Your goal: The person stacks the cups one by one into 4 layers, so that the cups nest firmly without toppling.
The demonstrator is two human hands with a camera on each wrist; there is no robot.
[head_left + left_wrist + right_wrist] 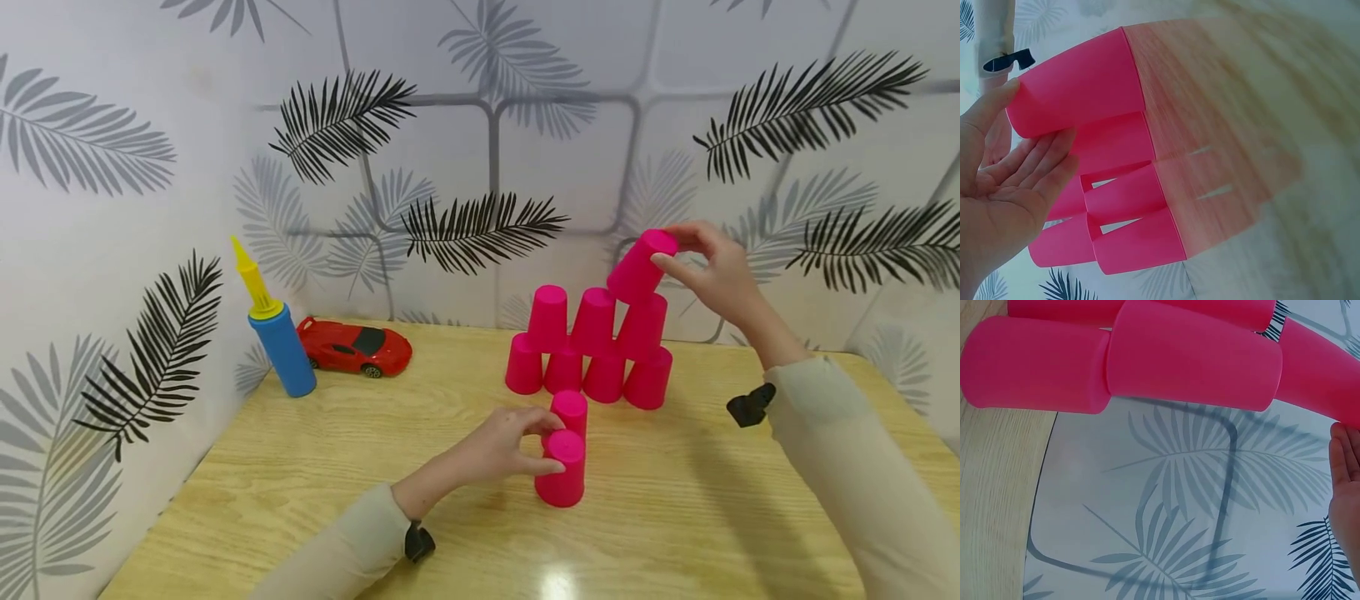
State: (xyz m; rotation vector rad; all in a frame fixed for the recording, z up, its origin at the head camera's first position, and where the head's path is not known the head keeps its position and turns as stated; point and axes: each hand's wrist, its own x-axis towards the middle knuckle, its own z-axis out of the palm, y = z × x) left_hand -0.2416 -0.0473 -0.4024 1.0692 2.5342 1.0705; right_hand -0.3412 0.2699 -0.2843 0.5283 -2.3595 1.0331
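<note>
A pink cup [637,271], upside down and tilted, is pinched by my right hand [712,271] over the right end of a two-tier stack. The stack's lower row has several inverted pink cups [522,367]; three more pink cups [548,318] form the upper row. In the right wrist view the held cup [1319,369] meets the top of an upper-row cup [1194,356]. Nearer me, my left hand [498,450] grips an inverted pink cup [561,479] between thumb and fingers. Right behind it stands another pink cup [572,408], partly hidden.
At the back left a red toy car [352,348] sits on the wooden table [360,467]. Beside it stands a blue and yellow hand pump [285,350]. A leaf-patterned wall [420,275] rises directly behind the table and along its left side.
</note>
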